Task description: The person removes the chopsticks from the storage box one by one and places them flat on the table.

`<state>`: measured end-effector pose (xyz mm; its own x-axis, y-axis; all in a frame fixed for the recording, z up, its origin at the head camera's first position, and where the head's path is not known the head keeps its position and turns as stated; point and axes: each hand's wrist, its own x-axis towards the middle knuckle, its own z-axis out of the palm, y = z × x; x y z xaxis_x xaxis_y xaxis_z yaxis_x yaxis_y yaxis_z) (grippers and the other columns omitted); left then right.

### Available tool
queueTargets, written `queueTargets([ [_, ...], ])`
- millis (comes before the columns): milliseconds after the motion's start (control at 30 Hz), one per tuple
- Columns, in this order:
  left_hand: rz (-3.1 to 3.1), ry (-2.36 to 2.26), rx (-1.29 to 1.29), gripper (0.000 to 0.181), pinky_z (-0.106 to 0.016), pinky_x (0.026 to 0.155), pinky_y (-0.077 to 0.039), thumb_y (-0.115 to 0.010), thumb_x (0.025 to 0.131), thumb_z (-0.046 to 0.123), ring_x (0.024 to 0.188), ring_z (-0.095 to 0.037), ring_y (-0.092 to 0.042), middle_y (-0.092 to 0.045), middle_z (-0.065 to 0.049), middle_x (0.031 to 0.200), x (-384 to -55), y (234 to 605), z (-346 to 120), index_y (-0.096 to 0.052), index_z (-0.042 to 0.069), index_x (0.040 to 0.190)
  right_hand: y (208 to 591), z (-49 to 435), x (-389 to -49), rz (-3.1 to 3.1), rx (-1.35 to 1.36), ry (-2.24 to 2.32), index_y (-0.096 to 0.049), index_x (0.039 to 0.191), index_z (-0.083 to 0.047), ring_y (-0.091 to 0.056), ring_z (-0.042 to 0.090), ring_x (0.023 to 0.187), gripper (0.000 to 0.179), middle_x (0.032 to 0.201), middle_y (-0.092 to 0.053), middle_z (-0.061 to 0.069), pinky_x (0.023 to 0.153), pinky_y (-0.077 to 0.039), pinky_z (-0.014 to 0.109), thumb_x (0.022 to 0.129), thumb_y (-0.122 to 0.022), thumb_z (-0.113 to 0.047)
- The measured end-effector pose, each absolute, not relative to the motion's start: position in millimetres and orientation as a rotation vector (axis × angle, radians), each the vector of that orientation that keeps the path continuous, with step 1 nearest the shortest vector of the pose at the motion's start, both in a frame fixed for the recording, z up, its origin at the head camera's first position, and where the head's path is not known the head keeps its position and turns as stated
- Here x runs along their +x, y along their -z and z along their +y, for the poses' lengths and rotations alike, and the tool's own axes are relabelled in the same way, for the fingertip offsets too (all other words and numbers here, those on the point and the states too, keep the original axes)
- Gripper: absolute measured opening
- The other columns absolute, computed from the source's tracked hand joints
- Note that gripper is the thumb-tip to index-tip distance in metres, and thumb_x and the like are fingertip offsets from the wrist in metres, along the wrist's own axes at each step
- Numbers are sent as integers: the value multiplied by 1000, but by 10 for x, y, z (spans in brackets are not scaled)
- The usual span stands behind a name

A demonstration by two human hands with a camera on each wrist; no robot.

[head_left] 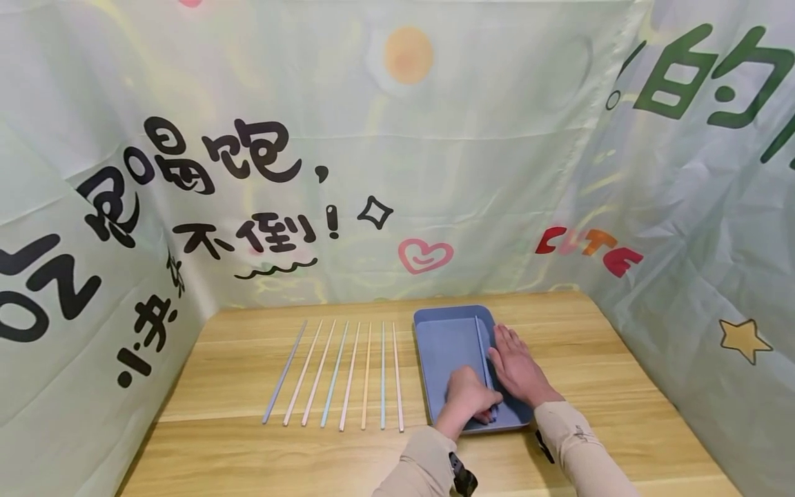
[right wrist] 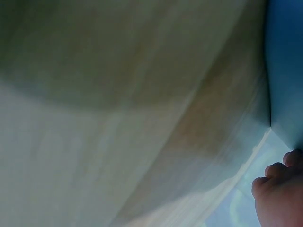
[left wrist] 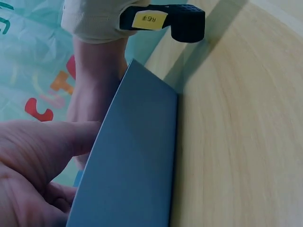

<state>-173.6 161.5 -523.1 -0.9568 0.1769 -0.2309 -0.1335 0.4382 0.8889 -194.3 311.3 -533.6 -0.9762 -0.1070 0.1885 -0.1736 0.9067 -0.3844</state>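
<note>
In the head view a blue rectangular tray (head_left: 442, 338) lies on the table, with a blue-violet chopstick (head_left: 481, 342) lengthwise along its right side. My left hand (head_left: 467, 395) is inside the tray near its front, fingers curled at the chopstick's near end and pinching it. Flat over the tray's right rim rests my right hand (head_left: 520, 366), its fingers straight and pointing away, thumb beside the chopstick. In the left wrist view the tray's side wall (left wrist: 137, 142) hides the left fingertips. Only the fingers (right wrist: 279, 182) of the right hand show in the right wrist view, next to the tray wall.
Left of the tray, several thin chopsticks (head_left: 339, 376) in violet, pink, blue and orange lie side by side on the wooden table (head_left: 236, 442). Printed cloth (head_left: 497, 172) hangs around the back and sides. A black wrist device (left wrist: 188, 23) sits on the right forearm.
</note>
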Motion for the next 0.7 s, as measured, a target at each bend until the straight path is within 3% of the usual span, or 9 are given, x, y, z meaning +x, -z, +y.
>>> queueTargets([
  [267,2254,-1590,-1,29,-29,42,-58,-78,79,-9,42,-21,-67,-59,-6,51,-1736,5130,1459,-57,7,69,5357,3121,-1943,-2887,209,-594,-32,156,16,-30,58,152,57,163,-33,37,124,-28,70,113,-43,-19],
  [433,2208,-1657,38,24,-27,47,-60,-77,78,-12,48,-16,-68,-61,-3,62,-1757,5041,1344,-61,6,74,5360,3117,-1939,-2893,191,-572,-32,156,16,-31,57,151,57,163,-34,36,124,-28,69,113,-43,-20],
  [700,2069,-1789,128,14,-31,54,-63,-75,83,-11,58,-17,-71,-70,-7,74,-1835,4909,1077,-68,-6,94,5359,3113,-1947,-2902,193,-567,-32,156,16,-31,58,151,58,163,-34,37,124,-28,69,113,-43,-20],
])
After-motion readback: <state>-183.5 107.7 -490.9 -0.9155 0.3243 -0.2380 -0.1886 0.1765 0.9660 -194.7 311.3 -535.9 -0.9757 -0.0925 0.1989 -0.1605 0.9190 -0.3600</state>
